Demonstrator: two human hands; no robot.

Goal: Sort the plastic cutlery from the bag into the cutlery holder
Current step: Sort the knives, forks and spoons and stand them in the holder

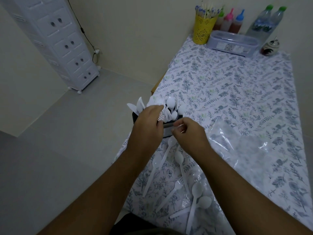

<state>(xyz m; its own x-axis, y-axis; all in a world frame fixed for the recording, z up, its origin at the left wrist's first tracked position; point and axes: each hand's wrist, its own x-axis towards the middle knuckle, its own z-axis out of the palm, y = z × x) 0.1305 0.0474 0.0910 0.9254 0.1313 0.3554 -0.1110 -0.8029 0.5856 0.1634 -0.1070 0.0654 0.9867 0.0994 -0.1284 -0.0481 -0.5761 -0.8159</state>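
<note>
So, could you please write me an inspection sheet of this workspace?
Surface: table under a floral cloth.
Job's things: black cutlery holder with white plastic cutlery upright in it; loose white plastic spoons and forks near the front edge; clear plastic bag lying flat.
Clutter: yellow perforated cup, sauce bottles, water bottles, lidded box.
Grippers: left hand holds forks at the holder; right hand pinches something thin.
Cables: black wall cord.
Surroundings: white drawer tower.

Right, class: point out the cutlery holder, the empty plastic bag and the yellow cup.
cutlery holder (166, 131): head view, its front wall between the hands.
plastic bag (237, 141): head view, its crinkled middle.
yellow cup (203, 29): head view, its patterned side.
</note>
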